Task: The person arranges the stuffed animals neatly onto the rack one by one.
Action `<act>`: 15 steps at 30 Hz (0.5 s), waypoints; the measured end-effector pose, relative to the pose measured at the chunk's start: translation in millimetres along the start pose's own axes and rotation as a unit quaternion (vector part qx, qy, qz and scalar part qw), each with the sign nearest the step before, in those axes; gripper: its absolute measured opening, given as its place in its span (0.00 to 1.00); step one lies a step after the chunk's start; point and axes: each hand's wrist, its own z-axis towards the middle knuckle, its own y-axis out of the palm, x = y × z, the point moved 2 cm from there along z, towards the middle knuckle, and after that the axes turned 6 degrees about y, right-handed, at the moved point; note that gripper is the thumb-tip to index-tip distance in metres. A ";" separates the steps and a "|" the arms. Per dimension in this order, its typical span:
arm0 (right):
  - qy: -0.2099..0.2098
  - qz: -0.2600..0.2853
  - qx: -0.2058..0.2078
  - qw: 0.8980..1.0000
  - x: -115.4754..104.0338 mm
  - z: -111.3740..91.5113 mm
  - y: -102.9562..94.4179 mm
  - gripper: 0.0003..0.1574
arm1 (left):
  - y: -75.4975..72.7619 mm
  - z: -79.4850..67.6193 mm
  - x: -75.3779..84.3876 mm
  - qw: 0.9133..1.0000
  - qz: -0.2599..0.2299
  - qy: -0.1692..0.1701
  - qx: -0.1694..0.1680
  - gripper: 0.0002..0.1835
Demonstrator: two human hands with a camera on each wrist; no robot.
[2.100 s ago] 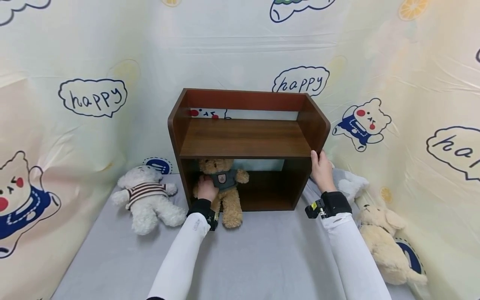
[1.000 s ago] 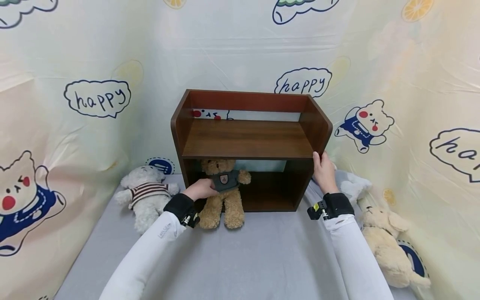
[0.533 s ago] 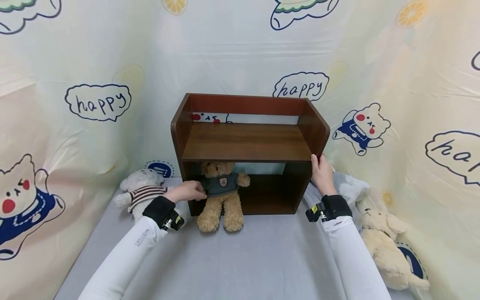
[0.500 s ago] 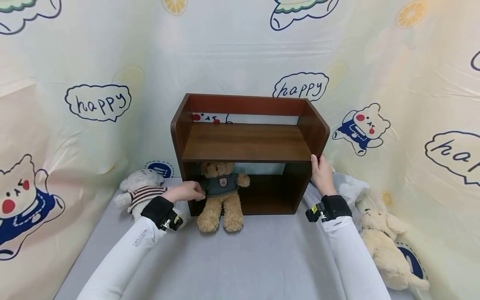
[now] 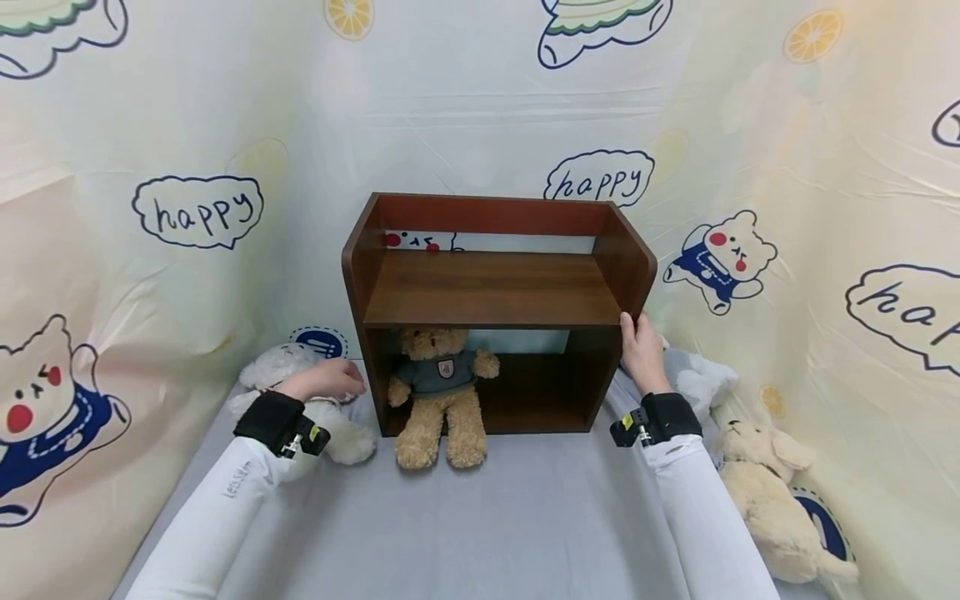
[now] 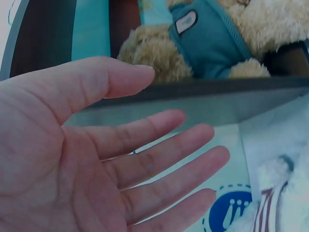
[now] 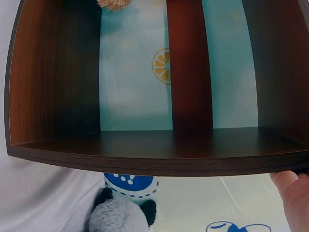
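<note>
A brown teddy bear (image 5: 442, 375) in a dark green shirt sits upright in the lower left of a small brown wooden shelf (image 5: 495, 287), its legs out over the front edge. My left hand (image 5: 326, 379) is apart from it, left of the shelf, with nothing held; the left wrist view shows its fingers (image 6: 159, 159) spread and fairly straight. Below that hand lies a white plush bear (image 5: 348, 437) in a striped shirt, partly hidden by the arm. My right hand (image 5: 643, 354) grips the shelf's right side panel, with its thumb (image 7: 286, 181) at the edge.
At the right, a pale plush toy (image 5: 701, 379) lies behind my right wrist; a cream plush dog (image 5: 772, 500) is nearer. The right wrist view shows a grey plush head (image 7: 118, 215) with black ears. Grey cloth (image 5: 480, 533) covers the surface, and a printed curtain (image 5: 450, 100) hangs behind.
My left hand has let go of the brown teddy bear and moved left, out of the shelf to above the white plush bear. My right hand stays on the shelf's side panel.
</note>
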 end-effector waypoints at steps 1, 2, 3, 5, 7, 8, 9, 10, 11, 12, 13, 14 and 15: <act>0.002 0.000 -0.001 1.000 0.1 -0.1 0.1 0.31 | -2.2 -1.4 -2.5 1.000 -0.006 -0.002 0.008 0.16; 0.003 0.000 -0.003 1.000 0.2 -0.2 0.2 0.31 | -4.4 -2.9 -4.8 1.000 -0.010 -0.006 0.017 0.18; 0.003 -0.001 -0.003 1.000 0.3 -0.3 0.2 0.31 | -6.4 -4.2 -7.4 1.000 -0.006 -0.009 0.025 0.19; 0.003 -0.003 -0.003 1.000 0.6 -0.2 0.4 0.32 | -10.0 -6.6 -13.3 0.999 -0.004 -0.024 0.043 0.21; 0.002 -0.003 -0.003 1.000 0.7 -0.3 0.4 0.32 | -13.0 -8.9 -20.7 0.997 0.003 -0.044 0.065 0.23; 0.002 -0.003 -0.003 1.000 0.8 -0.3 0.4 0.32 | -14.4 -10.0 -24.5 0.996 0.007 -0.053 0.075 0.24; 0.001 -0.003 -0.003 1.000 0.9 -0.3 0.4 0.31 | -15.3 -11.1 -28.5 0.995 0.006 -0.060 0.085 0.26; 0.001 -0.003 -0.003 1.000 1.1 -0.3 0.3 0.31 | -16.6 -13.0 -32.2 0.993 0.002 -0.069 0.097 0.28; 0.001 -0.004 -0.002 1.000 1.1 -0.3 0.3 0.32 | -17.6 -14.5 -35.8 0.991 -0.003 -0.074 0.112 0.29; 0.001 -0.003 -0.003 1.000 1.1 -0.3 0.3 0.32 | -18.3 -16.1 -39.2 0.989 -0.008 -0.080 0.126 0.31; 0.003 -0.002 -0.003 1.000 1.1 -0.1 0.4 0.32 | -18.8 -17.9 -42.3 0.986 -0.015 -0.087 0.140 0.32; 0.003 -0.002 -0.003 1.000 1.2 0.1 0.5 0.32 | -19.0 -19.5 -45.5 0.983 -0.021 -0.095 0.153 0.34; 0.004 0.000 -0.003 1.000 1.3 0.4 0.7 0.32 | -19.1 -21.3 -48.5 0.980 -0.030 -0.106 0.163 0.36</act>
